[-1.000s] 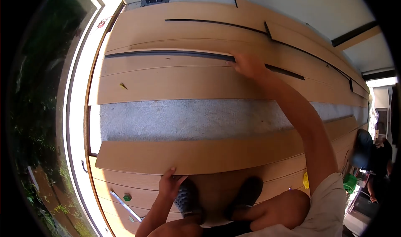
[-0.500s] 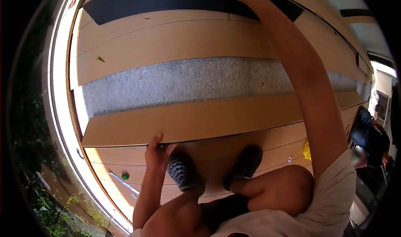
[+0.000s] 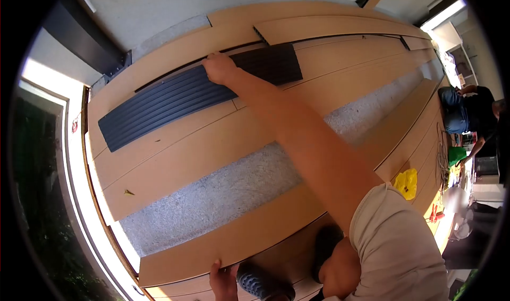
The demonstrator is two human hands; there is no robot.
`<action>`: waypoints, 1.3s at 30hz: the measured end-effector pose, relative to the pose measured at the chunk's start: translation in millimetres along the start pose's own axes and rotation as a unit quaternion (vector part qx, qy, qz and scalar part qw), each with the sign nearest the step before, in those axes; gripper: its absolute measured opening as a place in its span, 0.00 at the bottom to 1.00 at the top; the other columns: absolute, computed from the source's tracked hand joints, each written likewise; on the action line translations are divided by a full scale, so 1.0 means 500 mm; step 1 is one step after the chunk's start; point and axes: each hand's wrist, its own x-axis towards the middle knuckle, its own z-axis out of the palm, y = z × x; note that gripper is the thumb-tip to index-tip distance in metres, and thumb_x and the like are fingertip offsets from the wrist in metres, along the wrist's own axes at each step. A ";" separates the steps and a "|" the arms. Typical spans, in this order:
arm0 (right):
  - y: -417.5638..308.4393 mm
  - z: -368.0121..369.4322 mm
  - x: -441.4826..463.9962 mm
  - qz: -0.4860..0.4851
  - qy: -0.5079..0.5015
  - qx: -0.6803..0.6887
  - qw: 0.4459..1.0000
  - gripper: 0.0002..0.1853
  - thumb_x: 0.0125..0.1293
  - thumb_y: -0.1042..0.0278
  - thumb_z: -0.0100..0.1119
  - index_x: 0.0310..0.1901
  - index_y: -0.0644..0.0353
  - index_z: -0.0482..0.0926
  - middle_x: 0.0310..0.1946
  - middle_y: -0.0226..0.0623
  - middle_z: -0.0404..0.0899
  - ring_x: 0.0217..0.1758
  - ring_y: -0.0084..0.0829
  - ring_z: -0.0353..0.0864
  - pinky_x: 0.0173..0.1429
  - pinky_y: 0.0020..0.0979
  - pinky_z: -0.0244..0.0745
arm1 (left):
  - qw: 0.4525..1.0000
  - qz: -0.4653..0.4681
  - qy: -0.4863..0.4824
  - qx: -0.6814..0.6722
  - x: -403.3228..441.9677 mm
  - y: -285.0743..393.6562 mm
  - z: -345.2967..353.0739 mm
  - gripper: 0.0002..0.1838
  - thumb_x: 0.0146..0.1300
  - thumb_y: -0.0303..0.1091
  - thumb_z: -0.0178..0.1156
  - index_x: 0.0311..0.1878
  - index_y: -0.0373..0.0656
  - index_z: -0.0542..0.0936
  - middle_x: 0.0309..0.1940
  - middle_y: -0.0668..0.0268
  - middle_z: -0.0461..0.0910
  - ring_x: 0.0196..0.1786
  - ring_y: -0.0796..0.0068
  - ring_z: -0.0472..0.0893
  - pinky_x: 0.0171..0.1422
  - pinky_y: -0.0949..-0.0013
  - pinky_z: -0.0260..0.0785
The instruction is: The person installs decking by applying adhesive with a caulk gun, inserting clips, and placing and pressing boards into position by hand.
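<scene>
My right hand (image 3: 219, 68) is stretched far forward, its fingers closed over the far edge of a dark ribbed plank (image 3: 159, 107). That plank lies with its grooved face up across wood-coloured floor planks (image 3: 175, 157). My left hand (image 3: 223, 281) is low in the view, closed on the near edge of a wood-coloured plank (image 3: 239, 229), thumb on top and fingers partly hidden below. Between this plank and the farther ones runs a strip of bare grey concrete (image 3: 223, 189). My shoe (image 3: 260, 280) is right beside the left hand.
A loose plank (image 3: 329, 27) overlaps others near the far wall. A dark metal post (image 3: 87, 30) stands at the back left, and a sunlit door track (image 3: 71, 163) borders the left. To the right are a yellow bag (image 3: 406, 184), scattered tools and a seated person (image 3: 467, 110).
The view has tilted up and turned, showing the far wall and more of the dark plank. My right hand stays at the dark plank, my left at the wood-coloured plank's edge.
</scene>
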 end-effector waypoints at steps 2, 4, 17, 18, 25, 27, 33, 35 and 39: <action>-0.022 -0.001 -0.037 -0.042 0.124 0.030 0.991 0.13 0.54 0.77 0.60 0.43 0.64 0.83 0.46 0.46 0.80 0.55 0.46 0.75 0.62 0.42 0.72 | 1.000 0.003 -0.008 0.016 -0.003 0.000 0.009 0.21 0.68 0.38 0.57 0.60 0.38 0.74 0.57 0.57 0.77 0.57 0.59 0.79 0.53 0.57 0.83; -0.066 -0.017 -0.113 -0.107 0.171 0.085 0.976 0.11 0.54 0.75 0.59 0.40 0.64 0.82 0.44 0.45 0.79 0.53 0.46 0.75 0.57 0.42 0.72 | 0.998 0.004 0.056 0.012 -0.004 0.008 0.022 0.26 0.64 0.32 0.61 0.62 0.25 0.71 0.60 0.42 0.75 0.63 0.46 0.74 0.72 0.44 0.68; -0.025 -0.263 -0.919 -0.156 -0.108 0.249 0.950 0.28 0.60 0.50 0.67 0.54 0.64 0.75 0.54 0.45 0.75 0.63 0.46 0.70 0.71 0.46 0.63 | 0.992 -0.010 -0.127 -0.015 -0.009 0.028 0.036 0.30 0.62 0.29 0.62 0.66 0.27 0.69 0.66 0.43 0.70 0.70 0.47 0.68 0.77 0.47 0.61; -0.005 -0.291 -0.948 -0.150 -0.101 0.251 0.951 0.28 0.60 0.50 0.67 0.54 0.64 0.75 0.54 0.45 0.75 0.63 0.46 0.70 0.71 0.46 0.63 | 0.993 -0.006 -0.117 -0.013 0.009 0.035 0.021 0.29 0.62 0.29 0.63 0.65 0.26 0.70 0.64 0.44 0.72 0.69 0.48 0.70 0.76 0.49 0.63; 0.116 -0.298 -1.000 -0.081 -0.177 -0.041 0.980 0.14 0.60 0.68 0.57 0.47 0.61 0.77 0.46 0.38 0.79 0.54 0.39 0.76 0.63 0.40 0.68 | 0.993 0.066 -0.061 0.081 0.085 0.077 0.035 0.22 0.67 0.34 0.60 0.56 0.24 0.76 0.54 0.47 0.80 0.58 0.51 0.78 0.72 0.53 0.70; 0.131 -0.279 -0.991 -0.080 -0.140 -0.031 0.986 0.14 0.57 0.64 0.60 0.44 0.59 0.77 0.42 0.36 0.79 0.51 0.38 0.78 0.58 0.40 0.71 | 0.989 0.090 -0.066 0.096 0.086 0.086 0.059 0.21 0.67 0.37 0.60 0.55 0.28 0.77 0.46 0.48 0.84 0.50 0.52 0.83 0.61 0.55 0.77; 0.147 -0.254 -0.953 -0.080 -0.059 -0.038 0.994 0.09 0.57 0.67 0.61 0.40 0.55 0.76 0.36 0.31 0.79 0.47 0.36 0.80 0.50 0.37 0.75 | 0.978 0.088 -0.047 0.184 0.144 0.143 0.054 0.23 0.69 0.47 0.60 0.49 0.31 0.77 0.40 0.56 0.84 0.43 0.63 0.84 0.45 0.69 0.83; 0.159 -0.248 -0.932 -0.074 -0.045 -0.012 0.996 0.09 0.58 0.68 0.61 0.40 0.54 0.75 0.36 0.32 0.79 0.47 0.36 0.81 0.49 0.37 0.76 | 0.929 0.103 0.011 0.356 0.086 0.148 0.112 0.21 0.70 0.46 0.60 0.48 0.32 0.78 0.39 0.57 0.83 0.44 0.65 0.84 0.43 0.70 0.82; 0.174 -0.249 -0.881 -0.055 -0.073 0.034 0.995 0.15 0.57 0.67 0.67 0.45 0.57 0.78 0.39 0.38 0.79 0.47 0.44 0.80 0.49 0.44 0.76 | 0.528 0.458 0.012 0.716 0.050 0.162 0.136 0.21 0.69 0.42 0.62 0.57 0.37 0.76 0.49 0.57 0.80 0.51 0.58 0.80 0.54 0.54 0.75</action>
